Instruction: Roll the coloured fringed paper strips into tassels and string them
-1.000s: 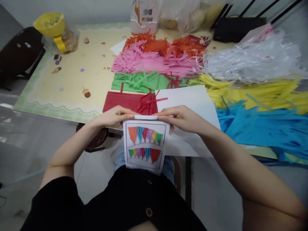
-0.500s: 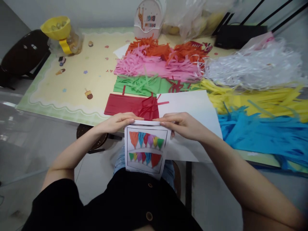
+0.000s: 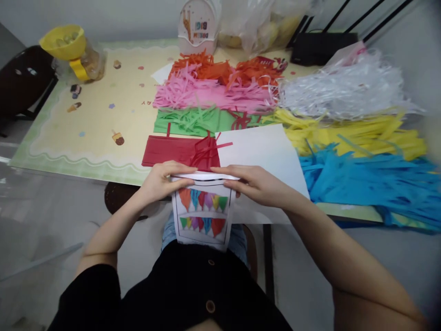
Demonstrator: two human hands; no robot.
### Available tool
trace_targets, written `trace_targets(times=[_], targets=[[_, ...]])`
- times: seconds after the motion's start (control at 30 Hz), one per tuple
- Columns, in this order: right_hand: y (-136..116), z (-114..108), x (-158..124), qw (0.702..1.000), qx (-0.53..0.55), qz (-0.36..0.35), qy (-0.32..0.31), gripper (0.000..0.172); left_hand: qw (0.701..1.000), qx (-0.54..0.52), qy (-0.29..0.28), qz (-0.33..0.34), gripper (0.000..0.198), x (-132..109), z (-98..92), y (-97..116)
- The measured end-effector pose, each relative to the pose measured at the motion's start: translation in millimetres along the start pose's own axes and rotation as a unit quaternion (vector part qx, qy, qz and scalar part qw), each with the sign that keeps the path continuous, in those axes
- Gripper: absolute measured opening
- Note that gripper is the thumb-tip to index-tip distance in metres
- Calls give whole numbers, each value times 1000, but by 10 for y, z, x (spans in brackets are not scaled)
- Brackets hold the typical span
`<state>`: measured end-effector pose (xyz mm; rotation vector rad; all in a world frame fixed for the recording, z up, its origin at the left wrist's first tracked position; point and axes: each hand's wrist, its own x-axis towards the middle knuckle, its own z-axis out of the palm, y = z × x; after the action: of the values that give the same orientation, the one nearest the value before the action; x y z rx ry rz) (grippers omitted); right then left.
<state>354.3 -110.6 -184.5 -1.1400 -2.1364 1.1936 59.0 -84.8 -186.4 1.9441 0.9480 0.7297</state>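
Nearest, a black shirt (image 3: 165, 294) with round buttons, and just past its hem some blue jeans (image 3: 239, 241). Over the lap, short of the front edge of the table (image 3: 82, 166), a printed sheet (image 3: 203, 214) with two rows of coloured pennants in a dark frame, lower end against the shirt. Along its far edge, a narrow white fold (image 3: 206, 176). On the left part of that fold, the left hand (image 3: 161, 181), pinching paper between thumb on the near side and fingers on the far side; on the right part, the right hand (image 3: 257, 184) in a matching pinch. Low to the left, partly under the table, a dark stool (image 3: 115, 196). Just beyond the hands, red fringed paper (image 3: 165, 152), and to its right a plain white sheet (image 3: 262, 154) jutting past the table edge. Farther right, blue fringed paper (image 3: 365, 179), then yellow fringed paper (image 3: 361, 135). Behind the red, in rows, green fringed paper (image 3: 193, 122), pink fringed paper (image 3: 210, 95) and orange fringed paper (image 3: 220, 71), with shiny white strands (image 3: 344, 87) to the right. Toward the back, from left to right, a yellow bowl (image 3: 64, 45) with small round things inside, a pale holder (image 3: 197, 30) with upside-down lettering, clear plastic bags (image 3: 257, 30) and a black device (image 3: 320, 49) beneath slanting rods.
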Motion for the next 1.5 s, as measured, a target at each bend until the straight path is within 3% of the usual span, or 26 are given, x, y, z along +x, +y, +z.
trace_targets(times=[0.2,0.4,0.5,0.6,0.77,1.1,1.23,1.37,1.43,1.5], targets=[[8,10,-99,990,118,72,21,55,999,-49,-2,-12,25,104,112,112],[-53,77,-130,991,82,90,62,49,1000,0,-10,-11,24,140,82,180],[-96,146,-140,992,53,96,70,61,996,89,-24,-18,23,213,102,308],[-112,196,-171,992,28,95,84,77,990,130,-62,6,23,321,181,421],[-103,200,-200,993,4,90,78,77,989,109,-88,38,23,482,333,478],[-104,190,-195,996,-10,75,52,77,972,195,-56,117,17,533,453,474],[-40,196,-182,996,-3,78,50,76,967,182,-103,143,29,501,411,471],[19,173,-212,995,1,21,97,54,968,196,-134,86,33,389,167,428],[42,163,-239,994,23,12,108,45,982,150,-110,33,30,295,58,330],[66,176,-247,990,48,18,133,39,998,50,-44,-17,28,191,40,196]])
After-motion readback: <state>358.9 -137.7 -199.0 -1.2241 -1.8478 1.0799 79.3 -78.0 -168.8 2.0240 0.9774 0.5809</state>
